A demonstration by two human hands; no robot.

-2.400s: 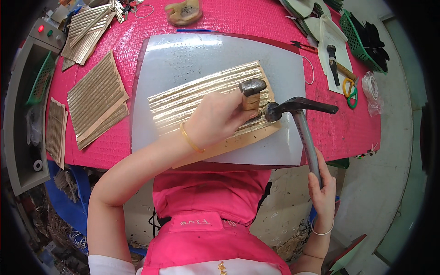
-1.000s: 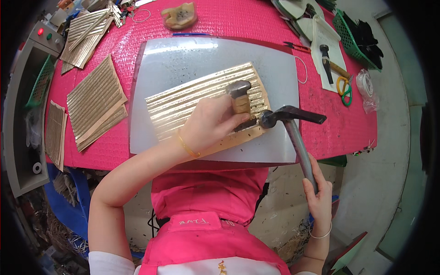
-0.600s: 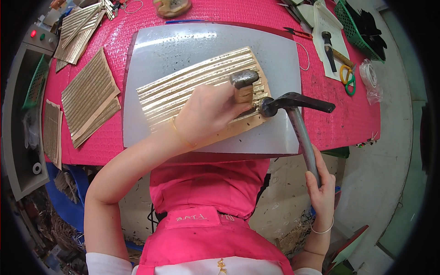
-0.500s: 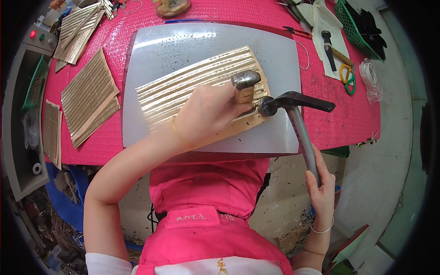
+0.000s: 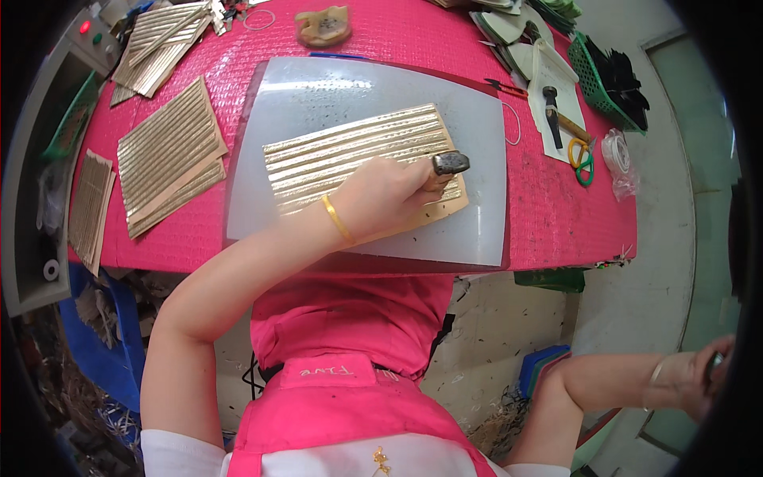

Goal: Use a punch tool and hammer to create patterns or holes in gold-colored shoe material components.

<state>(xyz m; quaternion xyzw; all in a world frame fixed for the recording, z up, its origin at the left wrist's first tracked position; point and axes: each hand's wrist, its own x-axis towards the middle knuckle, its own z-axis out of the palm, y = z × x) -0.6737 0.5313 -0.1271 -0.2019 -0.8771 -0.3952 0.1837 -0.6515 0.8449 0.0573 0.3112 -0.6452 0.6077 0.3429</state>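
My left hand [image 5: 381,195] is closed round a hand punch [image 5: 451,163] whose dark, worn steel head sticks up above the fist. Its lower end is hidden behind my fingers. Beneath it lies a gold sheet with raised parallel ribs [image 5: 350,143], on a translucent white cutting board [image 5: 477,143]. Far out at the right rim, my right hand [image 5: 699,380] grips a hammer [image 5: 714,364], of which only a small dark part shows; its head is out of sight.
More ribbed gold sheets [image 5: 167,159] lie on the pink table cover [image 5: 238,63] at left. Toward the back right are a mallet-like tool [image 5: 551,115], scissors with orange and green handles [image 5: 584,161], and a green basket [image 5: 592,83]. A tan lump [image 5: 324,25] sits at the back.
My right hand has swung the hammer away from the punch, out to the far right. My left hand keeps its grip on the punch. The whole view has shifted slightly.
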